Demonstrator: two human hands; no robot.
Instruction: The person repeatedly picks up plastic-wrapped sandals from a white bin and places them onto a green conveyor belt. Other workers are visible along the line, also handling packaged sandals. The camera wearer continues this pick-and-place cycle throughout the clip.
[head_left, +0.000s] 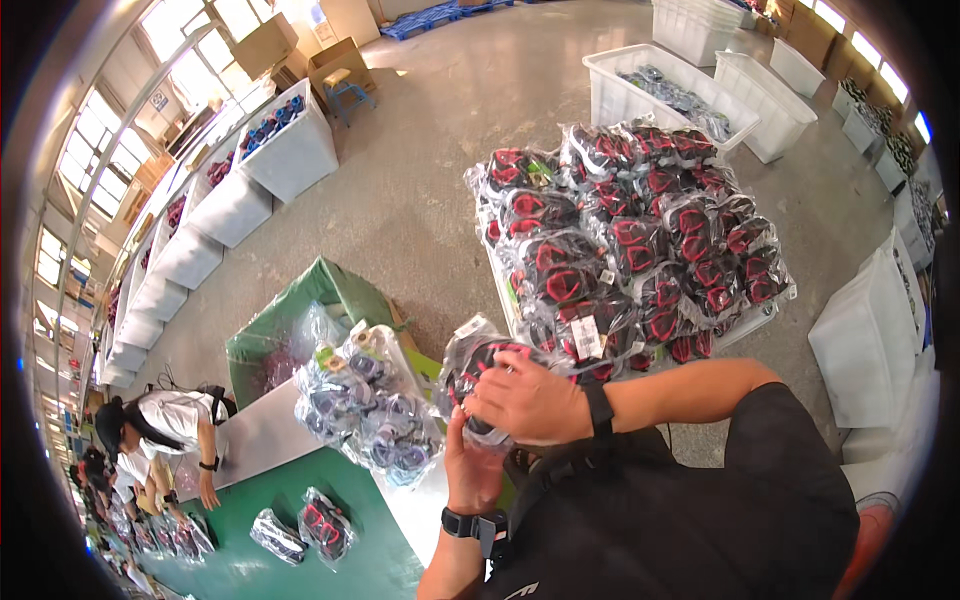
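Note:
Right in front of me is a clear plastic bag [462, 358] with what looks like a pair of black-and-red shoes inside. My right hand [530, 400] lies over its top, fingers curled and pressing on the plastic. From below, my left hand [474, 472] grips the bag's near edge, its thumb up against the side; part of that grip is hidden. Just beyond my right arm, a big stack of similar bagged black-and-red shoes [635, 240] is piled in rows. To the left of my hands, bagged blue-grey shoes [370, 400] are heaped at the table's end.
A green-lined box [300, 300] stands beyond the table. On the green tabletop [250, 555] lie two bagged pairs [326, 525]. Co-workers [165, 430] work at the left. White bins [235, 205] line the left side; another bin [600, 85] with bagged goods stands behind the stack.

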